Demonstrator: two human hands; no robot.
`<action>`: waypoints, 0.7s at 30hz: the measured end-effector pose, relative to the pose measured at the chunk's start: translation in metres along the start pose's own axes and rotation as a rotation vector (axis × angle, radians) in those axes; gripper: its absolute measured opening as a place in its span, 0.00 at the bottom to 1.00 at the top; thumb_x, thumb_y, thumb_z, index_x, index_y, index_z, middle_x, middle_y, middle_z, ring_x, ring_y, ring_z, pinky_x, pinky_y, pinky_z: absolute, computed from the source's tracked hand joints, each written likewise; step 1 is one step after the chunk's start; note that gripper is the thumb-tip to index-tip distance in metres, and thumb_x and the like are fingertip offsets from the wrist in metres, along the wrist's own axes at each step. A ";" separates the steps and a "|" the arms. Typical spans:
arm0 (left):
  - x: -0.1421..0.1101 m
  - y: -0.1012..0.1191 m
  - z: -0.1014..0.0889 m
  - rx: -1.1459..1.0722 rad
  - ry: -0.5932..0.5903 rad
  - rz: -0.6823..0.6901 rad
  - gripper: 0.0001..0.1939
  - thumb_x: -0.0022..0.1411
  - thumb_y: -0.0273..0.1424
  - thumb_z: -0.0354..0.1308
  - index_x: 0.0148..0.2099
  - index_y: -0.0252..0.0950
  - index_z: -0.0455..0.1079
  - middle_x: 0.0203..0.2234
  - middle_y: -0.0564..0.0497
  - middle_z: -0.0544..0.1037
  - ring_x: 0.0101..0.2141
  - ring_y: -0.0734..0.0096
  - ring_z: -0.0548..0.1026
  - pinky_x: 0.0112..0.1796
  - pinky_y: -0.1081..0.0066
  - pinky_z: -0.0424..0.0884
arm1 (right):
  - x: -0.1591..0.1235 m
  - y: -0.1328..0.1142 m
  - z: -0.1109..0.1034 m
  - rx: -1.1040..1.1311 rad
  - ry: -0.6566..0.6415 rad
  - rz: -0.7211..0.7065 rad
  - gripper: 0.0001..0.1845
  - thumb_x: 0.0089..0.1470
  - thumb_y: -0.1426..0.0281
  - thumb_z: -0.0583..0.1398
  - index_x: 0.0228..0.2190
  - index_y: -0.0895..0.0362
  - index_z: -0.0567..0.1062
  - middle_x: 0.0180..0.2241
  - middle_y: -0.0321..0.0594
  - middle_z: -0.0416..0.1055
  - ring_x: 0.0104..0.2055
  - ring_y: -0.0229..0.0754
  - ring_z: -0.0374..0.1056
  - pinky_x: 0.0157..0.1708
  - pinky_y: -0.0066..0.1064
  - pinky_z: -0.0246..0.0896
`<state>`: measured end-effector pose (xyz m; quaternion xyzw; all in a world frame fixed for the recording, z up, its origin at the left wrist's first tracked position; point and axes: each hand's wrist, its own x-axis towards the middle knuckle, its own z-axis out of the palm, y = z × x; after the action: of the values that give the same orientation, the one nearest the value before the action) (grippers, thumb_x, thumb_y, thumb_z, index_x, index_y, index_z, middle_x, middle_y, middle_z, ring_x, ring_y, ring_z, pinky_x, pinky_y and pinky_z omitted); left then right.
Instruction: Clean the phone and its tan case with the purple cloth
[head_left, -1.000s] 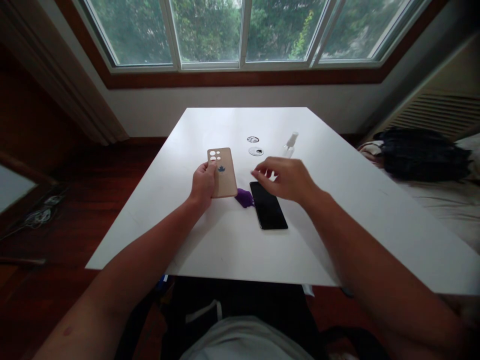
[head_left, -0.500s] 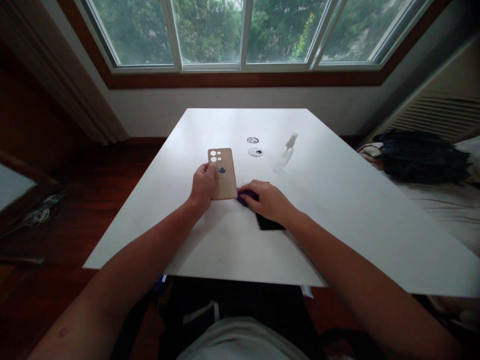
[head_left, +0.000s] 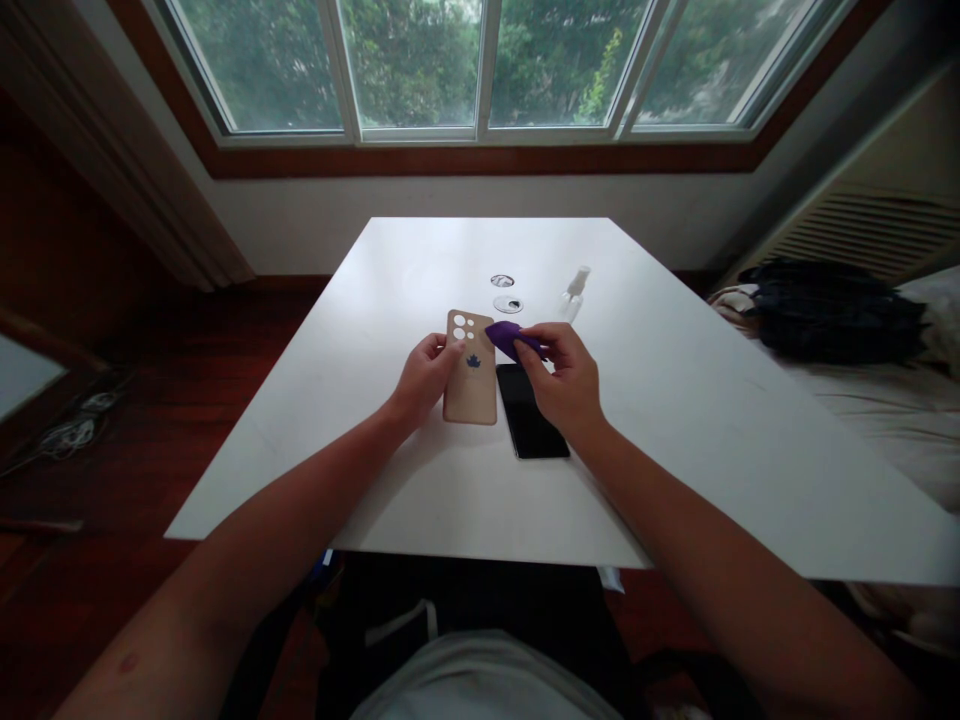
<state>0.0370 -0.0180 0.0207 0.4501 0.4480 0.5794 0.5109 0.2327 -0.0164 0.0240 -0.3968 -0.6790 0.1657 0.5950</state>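
Observation:
My left hand [head_left: 422,381] grips a tan phone case [head_left: 471,374] by its left edge, back side up, with camera cutouts and a small blue leaf mark. My right hand [head_left: 564,380] pinches a small purple cloth [head_left: 508,337] and holds it at the case's upper right corner. A black phone [head_left: 529,424] lies flat on the white table [head_left: 420,500], right next to the case and partly under my right hand.
Two small round discs [head_left: 508,303] and a clear spray bottle [head_left: 574,289] sit farther back on the table. A bed with a dark bundle [head_left: 832,310] is at the right. Windows run along the far wall; wooden floor lies to the left.
My right hand came down on the purple cloth beside the phone, picked it up and carried it to the case. My left hand moved the case rightward, closer to the phone.

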 end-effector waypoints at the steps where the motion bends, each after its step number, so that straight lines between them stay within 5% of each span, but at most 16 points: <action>1: -0.001 0.001 0.001 -0.003 -0.026 0.015 0.13 0.59 0.38 0.66 0.37 0.34 0.70 0.33 0.50 0.77 0.32 0.73 0.74 0.34 0.73 0.72 | -0.001 -0.003 0.001 0.005 -0.010 -0.025 0.07 0.62 0.66 0.63 0.43 0.50 0.77 0.44 0.40 0.75 0.47 0.46 0.73 0.44 0.40 0.73; 8: -0.006 0.001 0.004 -0.023 -0.131 0.047 0.17 0.61 0.43 0.66 0.39 0.36 0.68 0.29 0.52 0.76 0.27 0.75 0.72 0.27 0.75 0.70 | -0.005 -0.008 0.004 -0.025 -0.172 -0.055 0.09 0.61 0.64 0.65 0.44 0.50 0.77 0.48 0.42 0.75 0.50 0.48 0.73 0.44 0.41 0.72; 15: -0.007 0.001 0.004 0.029 -0.161 0.111 0.20 0.65 0.49 0.62 0.36 0.36 0.66 0.24 0.55 0.70 0.22 0.78 0.67 0.22 0.76 0.64 | -0.007 -0.005 0.005 -0.094 -0.214 0.034 0.10 0.61 0.63 0.65 0.45 0.49 0.77 0.42 0.39 0.79 0.42 0.47 0.74 0.45 0.44 0.70; 21: -0.007 0.001 0.003 0.067 -0.115 0.202 0.21 0.65 0.49 0.62 0.33 0.36 0.65 0.24 0.55 0.69 0.24 0.78 0.64 0.25 0.76 0.63 | -0.006 -0.009 0.004 -0.042 -0.335 -0.071 0.10 0.62 0.66 0.64 0.46 0.48 0.78 0.43 0.38 0.78 0.44 0.46 0.75 0.45 0.42 0.70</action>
<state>0.0402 -0.0247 0.0221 0.5424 0.3894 0.5857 0.4595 0.2260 -0.0257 0.0257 -0.3517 -0.7857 0.1940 0.4704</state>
